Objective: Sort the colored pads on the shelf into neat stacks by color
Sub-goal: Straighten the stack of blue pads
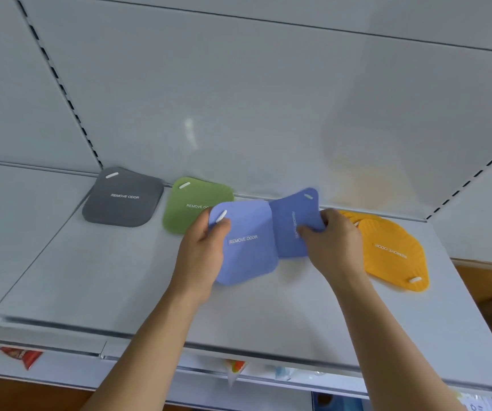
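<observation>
1. Step in hand, as I judge it: pairing the blues. My left hand (pixel 206 247) pinches the lighter blue pad (pixel 247 256) at its 10 o'clock corner; my right hand (pixel 332 241) grips the darker blue pad (pixel 293 223) by its 3 o'clock edge, bending it. Both sit mid-shelf, edges overlapping.
2. Next move, by my estimate: square one blue pad over the other, corners matched, then release flat.
3. Surroundings: a grey pad (pixel 123 198) lies at 10 o'clock and a green pad (pixel 191 203) just beside the left hand. The orange pads (pixel 393 250), loosely stacked, lie at 3 o'clock.
4. Obstruction: the lighter blue pad covers the green one's near corner, and the white shelf (pixel 90 286) offers little gap between neighbours.
</observation>
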`<state>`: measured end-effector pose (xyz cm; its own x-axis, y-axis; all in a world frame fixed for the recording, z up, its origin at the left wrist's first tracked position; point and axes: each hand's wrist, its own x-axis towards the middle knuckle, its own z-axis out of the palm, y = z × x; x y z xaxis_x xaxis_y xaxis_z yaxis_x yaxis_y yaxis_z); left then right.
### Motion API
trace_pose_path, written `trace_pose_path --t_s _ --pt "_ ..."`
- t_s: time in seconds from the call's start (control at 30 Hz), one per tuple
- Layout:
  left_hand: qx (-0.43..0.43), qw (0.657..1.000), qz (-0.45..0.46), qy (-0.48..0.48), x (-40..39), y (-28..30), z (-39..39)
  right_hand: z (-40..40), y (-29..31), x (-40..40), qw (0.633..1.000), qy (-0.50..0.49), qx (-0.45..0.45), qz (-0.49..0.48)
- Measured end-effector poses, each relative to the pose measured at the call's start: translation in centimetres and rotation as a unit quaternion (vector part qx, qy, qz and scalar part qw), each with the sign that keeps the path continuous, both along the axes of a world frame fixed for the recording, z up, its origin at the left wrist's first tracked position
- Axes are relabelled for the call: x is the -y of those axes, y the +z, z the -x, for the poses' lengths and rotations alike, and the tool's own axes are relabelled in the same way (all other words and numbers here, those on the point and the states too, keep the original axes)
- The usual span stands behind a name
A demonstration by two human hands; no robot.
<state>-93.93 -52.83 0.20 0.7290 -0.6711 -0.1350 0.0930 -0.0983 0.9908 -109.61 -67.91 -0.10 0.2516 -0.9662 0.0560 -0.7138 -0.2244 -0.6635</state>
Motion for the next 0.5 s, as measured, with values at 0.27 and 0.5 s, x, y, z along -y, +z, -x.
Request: trace_pose_path --t_s 0.27,0.5 --pt "-0.140 0.989 0.036 -0.018 0.3 1.5 -1.7 6.5 8.4 -2.3 0.982 0.175 -0.023 0.068" --pt "-0.107 0.971 0.063 -0.206 1.4 2.9 1.1 3.9 8.2 -2.6 0.964 0.258 0.059 0.010"
